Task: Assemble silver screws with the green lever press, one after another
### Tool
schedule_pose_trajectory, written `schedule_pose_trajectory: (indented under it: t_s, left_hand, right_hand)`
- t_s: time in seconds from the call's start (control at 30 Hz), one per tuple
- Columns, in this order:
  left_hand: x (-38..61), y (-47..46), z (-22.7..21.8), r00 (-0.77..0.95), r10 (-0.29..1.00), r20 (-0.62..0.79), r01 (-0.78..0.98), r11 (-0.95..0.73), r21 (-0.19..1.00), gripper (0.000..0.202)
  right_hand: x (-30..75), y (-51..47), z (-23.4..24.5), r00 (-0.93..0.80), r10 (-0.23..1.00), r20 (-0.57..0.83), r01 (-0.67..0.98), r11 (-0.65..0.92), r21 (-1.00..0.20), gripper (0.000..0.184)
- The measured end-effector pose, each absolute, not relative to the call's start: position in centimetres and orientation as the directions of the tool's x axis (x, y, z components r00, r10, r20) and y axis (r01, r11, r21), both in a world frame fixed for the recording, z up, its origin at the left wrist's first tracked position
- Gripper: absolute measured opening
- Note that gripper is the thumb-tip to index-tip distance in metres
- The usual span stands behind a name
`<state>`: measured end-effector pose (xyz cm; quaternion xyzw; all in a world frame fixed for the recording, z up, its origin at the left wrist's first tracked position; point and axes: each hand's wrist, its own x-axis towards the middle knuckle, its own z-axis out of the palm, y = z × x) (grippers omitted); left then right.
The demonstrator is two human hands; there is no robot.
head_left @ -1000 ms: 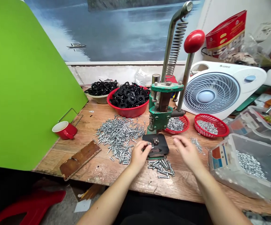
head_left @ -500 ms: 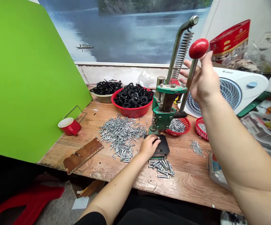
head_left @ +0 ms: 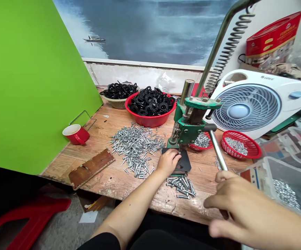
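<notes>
My right hand (head_left: 233,201) lies over the lower end of the press lever (head_left: 218,152), with its fingers curled and the thumb apart; the red knob is hidden under it. The green hand press (head_left: 189,130) stands on the table, its coil spring (head_left: 230,48) stretched. Beneath the press head my left hand (head_left: 168,162) rests on the black base plate (head_left: 185,161), fingertips pinched at a small metal part (head_left: 179,152), mostly hidden. Several eye bolts (head_left: 183,185) lie in front of the plate. To the left spreads a large heap of metal screws (head_left: 137,147).
Black rings fill a red basin (head_left: 150,121) and a beige basket (head_left: 118,103) at the back. A red mug (head_left: 76,134) and brown board (head_left: 92,168) are at left. Right of the press are a white fan (head_left: 246,104), a red basket (head_left: 256,149) and clear plastic bins (head_left: 267,173).
My right hand has come down from the raised knob toward the table's front, swinging the lever down and stretching the spring. The left hand stays at the base plate. The view has shifted slightly.
</notes>
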<state>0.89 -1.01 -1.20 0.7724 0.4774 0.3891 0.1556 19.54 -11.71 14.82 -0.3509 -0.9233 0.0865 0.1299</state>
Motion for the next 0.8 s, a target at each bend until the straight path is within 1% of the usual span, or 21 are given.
schedule_pose_trajectory:
  t_s: [0.03,0.07,0.1,0.2,0.27,0.5,0.6,0.8]
  left_hand:
    - [0.9,-1.0,-1.3,0.24,0.858,0.453,0.62,-0.495,0.609,0.02]
    - [0.9,-1.0,-1.3,0.237,0.858,0.455,0.625,-0.493,0.605,0.02]
    - [1.0,-1.0,-1.4,0.232,0.858,0.458,0.63,-0.492,0.601,0.02]
    - [1.1,-1.0,-1.5,0.227,0.856,0.465,0.644,-0.49,0.588,0.02]
    - [1.1,-1.0,-1.5,0.229,0.855,0.466,0.647,-0.491,0.583,0.02]
    - [1.1,-1.0,-1.4,0.214,0.849,0.482,0.644,-0.494,0.584,0.021]
    - [1.1,-1.0,-1.4,0.226,0.846,0.482,0.648,-0.5,0.575,0.021]
    - [1.0,-0.9,-1.6,0.229,0.844,0.486,0.644,-0.505,0.574,0.021]
  right_hand:
    - [19.3,-11.8,13.6,-0.743,0.663,0.088,0.636,0.741,-0.215,0.046]
    - [19.0,-11.6,12.6,-0.748,0.663,0.033,0.645,0.738,-0.195,0.041]
    - [18.9,-11.3,11.8,-0.744,0.668,0.019,0.654,0.732,-0.191,0.036]
    - [18.9,-10.5,9.8,-0.729,0.678,0.095,0.647,0.728,-0.227,0.025]
    - [19.1,-10.1,8.6,-0.734,0.66,0.161,0.621,0.748,-0.233,0.022]
    - [18.9,-7.2,3.2,-0.763,0.553,0.334,0.574,0.818,-0.043,0.022]
    - [19.0,-6.3,1.9,-0.76,0.525,0.382,0.563,0.827,-0.016,0.018]
    - [19.0,-5.5,1.4,-0.769,0.485,0.417,0.542,0.84,0.023,0.015]
